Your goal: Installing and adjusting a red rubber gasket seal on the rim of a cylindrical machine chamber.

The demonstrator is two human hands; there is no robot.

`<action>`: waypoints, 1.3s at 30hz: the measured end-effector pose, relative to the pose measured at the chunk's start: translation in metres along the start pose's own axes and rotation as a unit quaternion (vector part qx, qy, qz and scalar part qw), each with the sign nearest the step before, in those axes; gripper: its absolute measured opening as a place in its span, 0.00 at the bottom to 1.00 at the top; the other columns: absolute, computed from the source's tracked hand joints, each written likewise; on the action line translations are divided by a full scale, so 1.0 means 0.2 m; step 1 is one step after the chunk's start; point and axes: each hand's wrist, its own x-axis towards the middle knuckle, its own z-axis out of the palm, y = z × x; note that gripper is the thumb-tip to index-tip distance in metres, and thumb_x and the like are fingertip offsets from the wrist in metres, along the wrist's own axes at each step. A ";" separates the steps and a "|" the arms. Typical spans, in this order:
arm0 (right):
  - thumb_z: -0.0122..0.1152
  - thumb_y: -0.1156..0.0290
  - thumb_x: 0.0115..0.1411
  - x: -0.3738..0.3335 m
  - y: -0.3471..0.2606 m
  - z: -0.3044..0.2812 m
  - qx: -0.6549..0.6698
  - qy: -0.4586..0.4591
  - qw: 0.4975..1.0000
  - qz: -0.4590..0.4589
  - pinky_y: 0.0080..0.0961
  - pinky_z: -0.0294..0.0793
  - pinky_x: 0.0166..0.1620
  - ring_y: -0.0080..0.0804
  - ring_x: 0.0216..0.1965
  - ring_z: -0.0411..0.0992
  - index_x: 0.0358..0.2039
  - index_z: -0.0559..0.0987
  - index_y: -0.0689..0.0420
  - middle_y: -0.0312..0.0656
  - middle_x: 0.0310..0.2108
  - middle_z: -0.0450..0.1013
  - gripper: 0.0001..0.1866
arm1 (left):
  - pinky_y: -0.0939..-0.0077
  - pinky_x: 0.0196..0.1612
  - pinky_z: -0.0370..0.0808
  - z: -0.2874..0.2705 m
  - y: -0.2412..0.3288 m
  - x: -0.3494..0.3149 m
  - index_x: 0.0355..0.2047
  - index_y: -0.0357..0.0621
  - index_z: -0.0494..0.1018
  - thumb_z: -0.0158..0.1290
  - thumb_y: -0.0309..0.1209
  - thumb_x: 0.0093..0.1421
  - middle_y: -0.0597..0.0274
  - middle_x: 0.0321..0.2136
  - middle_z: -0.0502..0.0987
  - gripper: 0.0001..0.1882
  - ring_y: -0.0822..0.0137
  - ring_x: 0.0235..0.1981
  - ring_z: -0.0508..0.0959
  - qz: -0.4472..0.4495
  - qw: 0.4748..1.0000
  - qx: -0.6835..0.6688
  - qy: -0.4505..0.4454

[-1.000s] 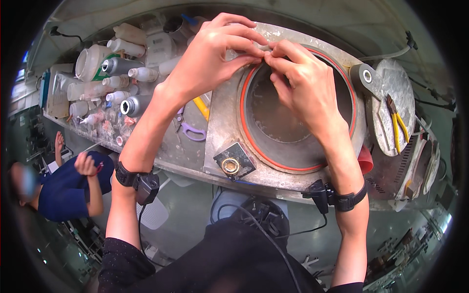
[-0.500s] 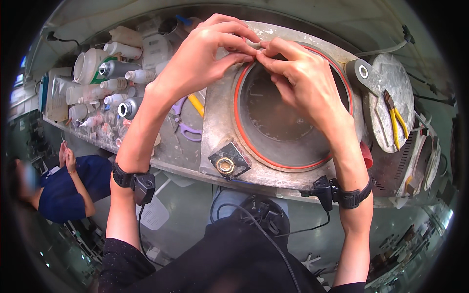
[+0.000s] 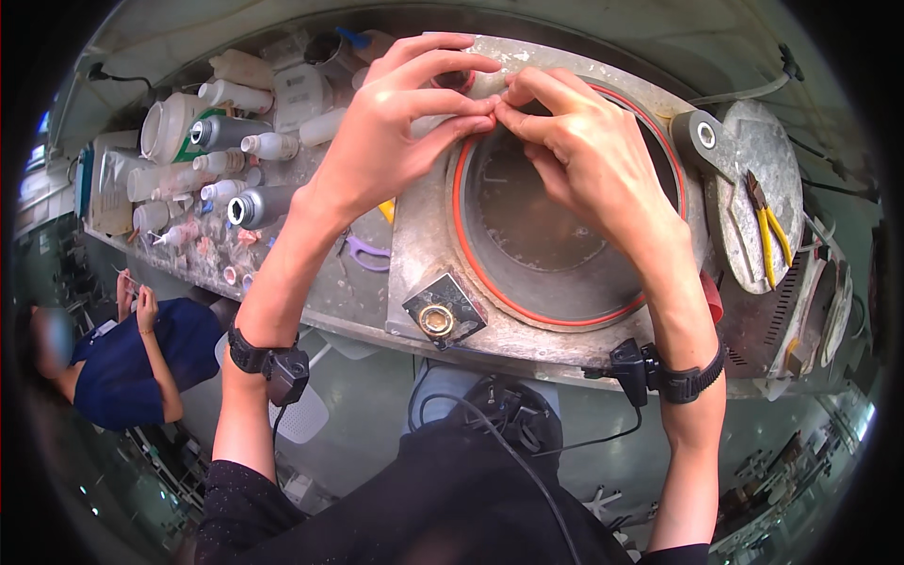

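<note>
My left hand (image 3: 400,113) and my right hand (image 3: 579,141) meet fingertip to fingertip above the far left rim of a round metal chamber (image 3: 537,294). Thumb and index finger of each hand are pinched together; whatever they hold is too small or hidden to make out. The left hand's other fingers are spread. An orange-red sealing ring (image 3: 490,282) runs around the chamber's opening, partly covered by my right hand. Behind the left fingers a small dark round thing with a red edge (image 3: 456,79) shows in part.
A black square plate with a brass ring (image 3: 443,315) sits at the bench's near edge. Yellow-handled pliers (image 3: 767,231) lie on the round lid (image 3: 739,250) at right. Purple-handled scissors (image 3: 367,254) and several bottles (image 3: 268,146) stand left. A person in dark blue (image 3: 141,363) sits beyond.
My left hand has turned slightly and its fingers have spread, uncovering the dark round thing behind. The fingertips stay together. The other person's hands have shifted a little.
</note>
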 end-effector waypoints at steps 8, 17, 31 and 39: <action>0.70 0.76 0.53 -0.01 -0.05 0.05 -0.025 0.046 0.999 0.006 0.35 0.84 0.37 0.34 0.49 0.76 0.42 0.83 0.62 0.37 0.43 0.73 0.14 | 0.59 0.63 0.76 -0.01 0.02 -0.04 0.39 0.46 0.89 0.70 0.24 0.56 0.62 0.54 0.84 0.10 0.52 0.67 0.73 -0.018 1.000 -0.019 -0.006; 0.72 0.74 0.52 -0.02 -0.09 0.07 -0.042 0.067 0.996 0.030 0.35 0.84 0.37 0.36 0.48 0.76 0.42 0.83 0.63 0.38 0.43 0.74 0.16 | 0.60 0.61 0.71 0.05 0.09 -0.16 0.43 0.50 0.89 0.72 0.27 0.53 0.65 0.47 0.86 0.15 0.55 0.59 0.75 -0.051 0.996 0.031 0.061; 0.63 0.77 0.54 -0.02 -0.12 0.08 -0.097 0.055 0.994 0.019 0.33 0.86 0.37 0.36 0.48 0.78 0.41 0.83 0.65 0.40 0.43 0.74 0.13 | 0.70 0.41 0.76 0.11 0.14 -0.25 0.51 0.47 0.87 0.72 0.21 0.50 0.64 0.35 0.79 0.25 0.64 0.37 0.76 -0.057 0.994 0.026 0.091; 0.63 0.76 0.54 -0.01 -0.16 0.13 -0.144 0.068 0.987 0.011 0.32 0.86 0.50 0.40 0.59 0.77 0.45 0.83 0.69 0.44 0.49 0.76 0.18 | 0.73 0.40 0.82 0.16 0.14 -0.28 0.50 0.38 0.85 0.70 0.16 0.53 0.55 0.39 0.84 0.22 0.64 0.36 0.84 -0.079 0.984 -0.048 0.152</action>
